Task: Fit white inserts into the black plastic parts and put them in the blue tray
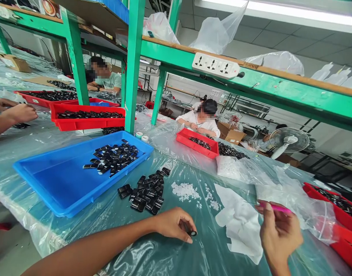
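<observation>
Small black plastic cap (192, 232) pinched in left hand (176, 224) fingertips; judged light, stiff, slippery, best gripped by edges. Slim pink tweezers (275, 208) clamped in right hand (278, 234). Loose black caps pile (147, 191) just beyond left hand.

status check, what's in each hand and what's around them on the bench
Left hand pinching a small black part. Right hand gripping a pink tool. Loose black parts pile and white paper lie between; blue tray sits left.

blue tray (49, 180) x1 | red trays (86, 123) x5 visible | desk fan (289, 141) x1 | power strip (216, 66) x1 | tape rolls (141, 136) x2 | co-workers seated x2
</observation>
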`<state>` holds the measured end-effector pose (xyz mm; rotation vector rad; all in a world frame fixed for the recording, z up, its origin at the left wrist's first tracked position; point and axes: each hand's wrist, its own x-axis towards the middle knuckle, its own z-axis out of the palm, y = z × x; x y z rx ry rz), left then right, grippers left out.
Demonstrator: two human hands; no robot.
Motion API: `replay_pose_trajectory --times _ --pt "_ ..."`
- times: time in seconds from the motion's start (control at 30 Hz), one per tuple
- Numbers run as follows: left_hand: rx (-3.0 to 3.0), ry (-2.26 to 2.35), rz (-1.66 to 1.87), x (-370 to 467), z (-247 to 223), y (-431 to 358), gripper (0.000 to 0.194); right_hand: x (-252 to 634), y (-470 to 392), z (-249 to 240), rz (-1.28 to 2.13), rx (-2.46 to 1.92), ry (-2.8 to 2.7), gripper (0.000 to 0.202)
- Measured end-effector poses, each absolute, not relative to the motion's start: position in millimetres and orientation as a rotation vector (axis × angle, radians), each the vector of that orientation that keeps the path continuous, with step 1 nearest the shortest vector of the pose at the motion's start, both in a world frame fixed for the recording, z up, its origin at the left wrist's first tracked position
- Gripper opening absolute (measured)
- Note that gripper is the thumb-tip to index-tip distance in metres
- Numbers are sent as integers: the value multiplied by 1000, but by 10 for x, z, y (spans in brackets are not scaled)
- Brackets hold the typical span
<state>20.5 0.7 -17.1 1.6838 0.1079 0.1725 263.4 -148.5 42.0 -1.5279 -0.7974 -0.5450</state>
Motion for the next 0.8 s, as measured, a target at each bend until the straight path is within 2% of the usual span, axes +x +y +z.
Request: replay_pose_trajectory --times 0.07,0.23,0.37,0.8 --pt "1686 100 172 209 -180 9 44 2247 -1411 422 -250 -1186 -804 20" --pt "1668 124 161 228 -233 7 48 1556 -1412 160 195 -1125 -941 10" --pt "1666 129 166 227 -210 -4 51 1422 -1464 49 283 -1174 -959 10" --pt "1712 84 166 200 -146 -10 49 1426 -1500 104 365 -1176 -924 11"
